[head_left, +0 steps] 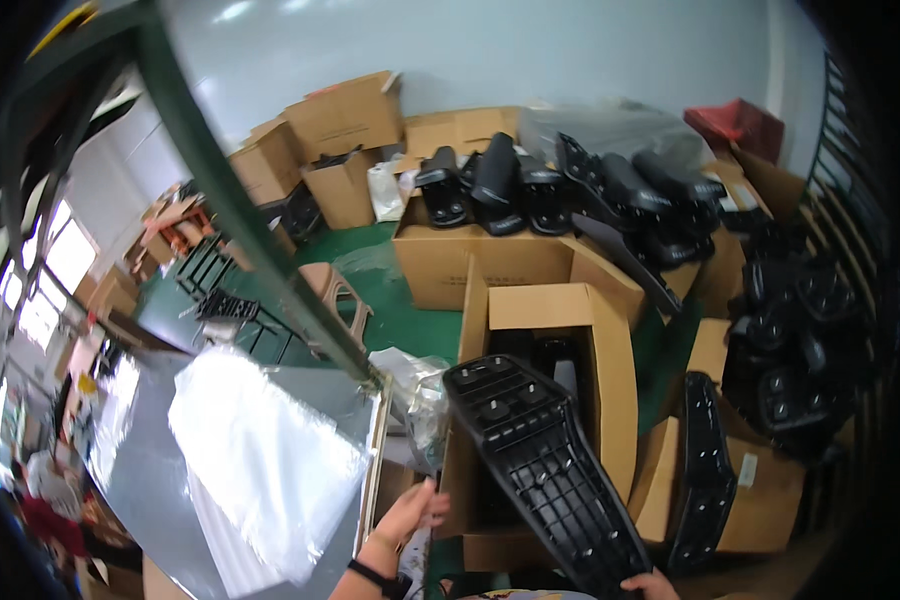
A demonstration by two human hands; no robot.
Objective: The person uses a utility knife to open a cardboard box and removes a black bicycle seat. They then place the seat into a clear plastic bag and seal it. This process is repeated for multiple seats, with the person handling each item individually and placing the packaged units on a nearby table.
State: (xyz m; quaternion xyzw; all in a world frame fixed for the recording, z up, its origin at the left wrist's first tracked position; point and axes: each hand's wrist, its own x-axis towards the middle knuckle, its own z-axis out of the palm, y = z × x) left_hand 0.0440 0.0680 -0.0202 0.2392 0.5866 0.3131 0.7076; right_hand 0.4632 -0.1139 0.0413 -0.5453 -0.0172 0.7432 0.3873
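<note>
My right hand (652, 586) grips the near end of a long black vehicle seat (545, 455), only part of the hand showing at the lower edge. The seat's ribbed plastic underside, with several metal studs, faces up. It slants over an open cardboard box (615, 400), its far end above the box's left side. My left hand (413, 513), with a black band on the wrist, is apart from the seat to its left. Its fingers are loosely extended and hold nothing. Inside the box, dark things show, partly hidden by the seat.
Clear plastic bags (270, 450) lie on the metal-topped table (350, 395) at left, beside a green post (220, 170). Black seats (495, 185) are heaped on boxes behind. Another seat (703, 470) leans at right near more black parts (800, 350). A beige stool (335, 300) stands farther back.
</note>
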